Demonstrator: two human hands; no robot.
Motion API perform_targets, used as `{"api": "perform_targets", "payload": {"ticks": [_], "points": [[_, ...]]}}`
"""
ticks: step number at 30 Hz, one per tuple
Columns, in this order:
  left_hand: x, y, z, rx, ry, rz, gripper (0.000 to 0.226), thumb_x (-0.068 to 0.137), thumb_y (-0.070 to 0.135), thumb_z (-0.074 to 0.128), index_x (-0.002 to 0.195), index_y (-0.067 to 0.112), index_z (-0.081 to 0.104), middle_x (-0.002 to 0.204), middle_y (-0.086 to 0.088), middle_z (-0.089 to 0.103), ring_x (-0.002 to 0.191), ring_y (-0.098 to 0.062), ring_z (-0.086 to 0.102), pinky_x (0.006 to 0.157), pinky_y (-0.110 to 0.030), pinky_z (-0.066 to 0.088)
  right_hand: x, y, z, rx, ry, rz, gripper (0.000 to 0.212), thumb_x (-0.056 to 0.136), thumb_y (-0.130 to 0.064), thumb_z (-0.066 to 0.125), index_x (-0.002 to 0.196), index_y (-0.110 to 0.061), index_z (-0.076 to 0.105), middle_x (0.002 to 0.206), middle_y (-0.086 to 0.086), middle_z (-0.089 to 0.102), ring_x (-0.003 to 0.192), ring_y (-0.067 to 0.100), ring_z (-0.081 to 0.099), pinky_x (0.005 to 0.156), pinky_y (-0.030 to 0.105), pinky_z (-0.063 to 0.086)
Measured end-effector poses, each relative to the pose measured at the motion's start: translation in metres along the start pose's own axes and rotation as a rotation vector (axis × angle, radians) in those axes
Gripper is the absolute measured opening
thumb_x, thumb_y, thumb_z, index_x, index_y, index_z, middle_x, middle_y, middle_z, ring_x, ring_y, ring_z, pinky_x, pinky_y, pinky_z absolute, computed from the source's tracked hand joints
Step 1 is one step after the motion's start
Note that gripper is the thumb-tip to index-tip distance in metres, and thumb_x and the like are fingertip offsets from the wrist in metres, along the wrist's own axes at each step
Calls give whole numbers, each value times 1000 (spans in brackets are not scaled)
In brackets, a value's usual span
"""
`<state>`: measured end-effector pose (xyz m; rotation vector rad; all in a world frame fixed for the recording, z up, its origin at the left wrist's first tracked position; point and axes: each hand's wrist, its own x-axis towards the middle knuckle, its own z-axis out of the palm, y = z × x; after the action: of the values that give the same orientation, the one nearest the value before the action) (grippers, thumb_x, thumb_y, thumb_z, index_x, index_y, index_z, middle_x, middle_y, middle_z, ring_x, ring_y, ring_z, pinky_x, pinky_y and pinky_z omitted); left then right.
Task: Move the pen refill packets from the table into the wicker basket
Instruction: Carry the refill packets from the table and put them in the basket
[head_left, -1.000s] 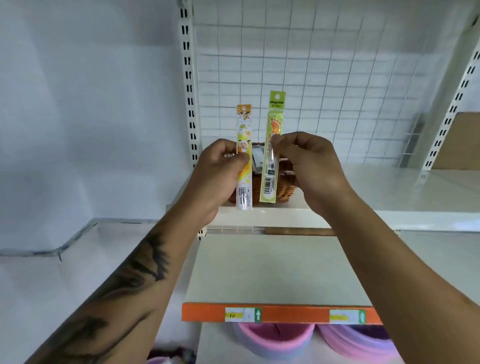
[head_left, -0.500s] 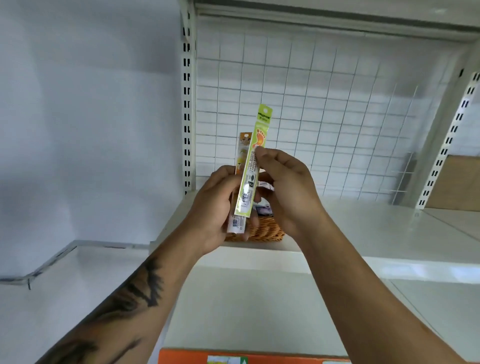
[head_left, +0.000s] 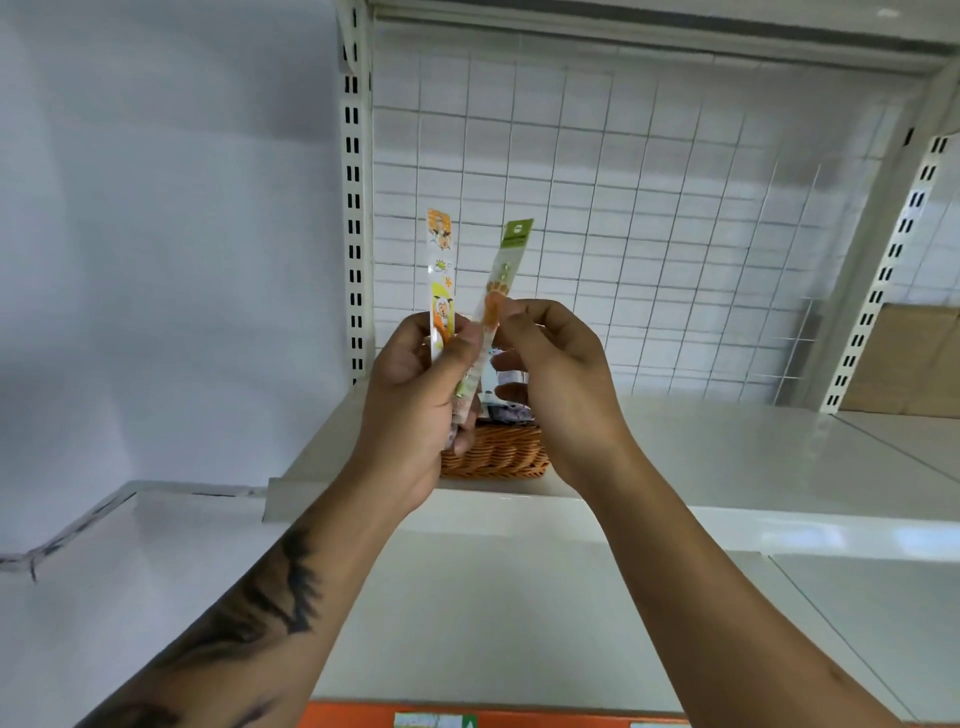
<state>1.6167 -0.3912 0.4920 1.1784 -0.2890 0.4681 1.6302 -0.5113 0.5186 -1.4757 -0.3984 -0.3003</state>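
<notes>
My left hand grips an orange-and-yellow pen refill packet that stands upright. Beside it leans a green pen refill packet, its top tilted right. My right hand pinches that green packet near its middle with thumb and fingertips, and my left thumb lies across its lower part. Both hands hover just in front of and above the wicker basket, which sits on the upper shelf. Other packets show inside the basket between my hands.
The white shelf carrying the basket has a wire grid back panel and slotted uprights. A cardboard box stands at the far right. An orange shelf edge with labels runs along the bottom.
The view has tilted upward. The green packet has tipped further and its lower end now lies under my left thumb. Both hands stayed close together over the basket.
</notes>
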Motion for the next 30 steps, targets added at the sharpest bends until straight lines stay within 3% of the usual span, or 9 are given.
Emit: {"api": "perform_targets", "payload": {"ticks": [7,11,14,16,18,20,24,27,30], "points": [[2,2,-6,104,10,27,25,101,29,63,113,7,61,75,-17,59,44,-20,44,41,-24,33,4,-4,2,-57,9,-29,16,99,-24,67,111,-21,58,65,-7,69,59,6,61,56,32,49],[8,8,-21,119,78,-21,29,104,36,56,108,8,61,66,-7,62,39,-19,43,43,-23,32,32,-5,3,-245,38,-119,11,102,-22,63,110,-22,55,81,20,66,53,10,54,50,27,45],[7,12,-34,92,45,-33,26,105,37,54,101,12,62,64,-6,56,37,-18,36,43,-22,33,62,4,-3,-537,-110,-69,9,105,-17,56,113,-13,58,89,13,64,33,2,40,36,18,34],[4,13,-40,55,9,-63,28,105,38,53,99,13,62,62,-5,51,36,-17,31,44,-22,33,72,13,-7,-818,-243,-26,11,105,-13,52,112,-14,61,104,8,64,42,2,48,41,20,37],[2,13,-44,19,-30,-92,32,105,41,50,96,13,61,57,-4,44,35,-15,30,42,-20,34,74,20,-7,-1082,-340,-20,16,103,-11,51,110,-18,64,120,6,63,68,10,56,52,23,38],[0,12,-45,-33,-67,-109,39,106,47,44,94,13,60,53,-3,38,34,-13,30,41,-19,34,72,25,-5,-1193,-391,-45,19,101,-9,52,106,-21,66,128,6,63,78,14,54,58,24,38],[-6,13,-42,-109,-73,-172,55,103,61,33,89,14,57,51,-1,31,33,-12,25,39,-18,30,71,30,-3,-1239,-353,-49,19,94,-11,57,100,-26,66,128,4,65,86,18,60,74,33,51],[-6,12,-41,-212,-97,-242,48,108,49,33,83,16,59,53,-1,32,33,-12,24,38,-16,24,66,26,-5,-1219,-256,-102,19,92,-12,59,96,-30,64,121,1,66,100,22,62,83,38,57],[-5,11,-39,-173,-66,-234,33,105,30,39,80,17,56,54,-1,33,35,-13,24,40,-17,22,48,17,-8,-1013,-149,-220,20,96,-13,54,99,-25,69,100,-4,68,78,14,63,71,33,56]]}}
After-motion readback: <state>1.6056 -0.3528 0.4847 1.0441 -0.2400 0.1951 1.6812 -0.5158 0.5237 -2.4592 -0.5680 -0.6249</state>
